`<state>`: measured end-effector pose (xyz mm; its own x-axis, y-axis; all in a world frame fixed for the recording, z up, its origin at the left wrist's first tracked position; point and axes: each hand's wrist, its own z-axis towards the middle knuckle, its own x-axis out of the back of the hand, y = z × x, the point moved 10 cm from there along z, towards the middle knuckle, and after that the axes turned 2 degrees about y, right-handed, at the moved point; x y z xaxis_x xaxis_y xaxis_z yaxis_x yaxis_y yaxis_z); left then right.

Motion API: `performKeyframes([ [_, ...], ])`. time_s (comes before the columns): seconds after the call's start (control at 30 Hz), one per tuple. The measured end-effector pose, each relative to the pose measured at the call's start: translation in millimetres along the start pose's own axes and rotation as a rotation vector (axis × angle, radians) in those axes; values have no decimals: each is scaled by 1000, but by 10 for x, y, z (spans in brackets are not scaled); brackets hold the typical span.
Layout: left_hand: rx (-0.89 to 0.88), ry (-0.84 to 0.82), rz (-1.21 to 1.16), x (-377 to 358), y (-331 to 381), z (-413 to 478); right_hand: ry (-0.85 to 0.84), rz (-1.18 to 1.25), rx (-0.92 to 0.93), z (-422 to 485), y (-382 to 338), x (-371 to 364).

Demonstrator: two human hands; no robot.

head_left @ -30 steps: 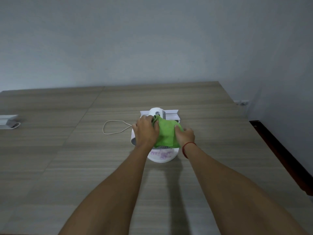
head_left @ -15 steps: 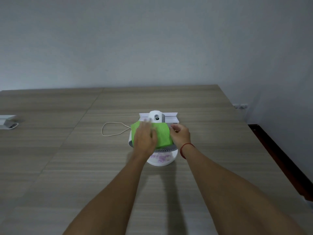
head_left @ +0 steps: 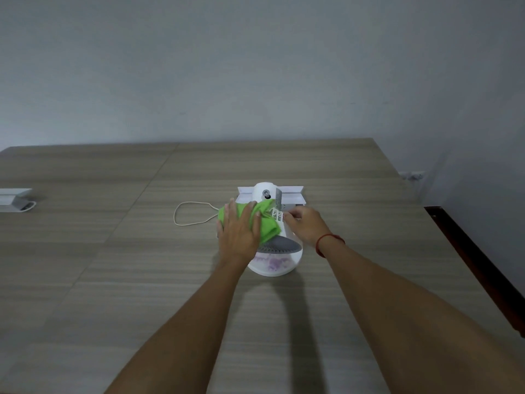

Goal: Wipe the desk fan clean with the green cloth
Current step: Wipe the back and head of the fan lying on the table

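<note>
Frame centre: left hand [head_left: 240, 233] flat, fingers spread, pressing green cloth [head_left: 265, 224] onto desk fan [head_left: 277, 257]; right hand [head_left: 305, 227] fingers pinching fan's rear.

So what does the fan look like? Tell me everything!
The fan is small, white and looks like plastic. It lies tipped back on the wooden table, its grey grille facing up, with faint purple marks on the near rim. A white cord loops beside it on the left. A green cloth covers much of the grille, pressed flat by the left hand. The right hand steadies its right side.
</note>
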<state>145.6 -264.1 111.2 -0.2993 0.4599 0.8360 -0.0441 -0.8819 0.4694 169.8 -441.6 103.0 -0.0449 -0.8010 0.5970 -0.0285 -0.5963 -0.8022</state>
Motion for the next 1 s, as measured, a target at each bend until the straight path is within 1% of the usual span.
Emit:
performKeyframes([
  [0.1,100,-14,-305,23,-299,106,12,-22,-22,16,32,-11],
  [0.17,120,-18,-405,43,-377,118,30,-39,-36,-5,48,-24],
  [0.2,119,-25,-416,43,-362,103,40,-50,-37,-9,56,-33],
  [0.27,127,-30,-350,-3,-286,32,59,-72,-38,-18,71,-38],
  [0.37,143,39,-221,-18,-121,-84,81,-37,-20,-13,89,-32],
  [0.47,65,114,-125,17,79,-128,108,0,-23,-9,87,-33],
  [0.6,-58,161,-48,25,283,-175,165,31,-54,4,49,-45],
  [0.67,-111,156,-66,7,331,-219,165,34,-52,12,53,-30],
  [0.77,-93,118,-134,-30,206,-181,138,-1,-17,21,29,-31],
  [0.87,-45,99,-189,-6,50,-79,126,-29,2,27,-26,-56],
  [1.0,64,55,-386,-60,-178,105,120,6,-11,58,-26,-56],
])
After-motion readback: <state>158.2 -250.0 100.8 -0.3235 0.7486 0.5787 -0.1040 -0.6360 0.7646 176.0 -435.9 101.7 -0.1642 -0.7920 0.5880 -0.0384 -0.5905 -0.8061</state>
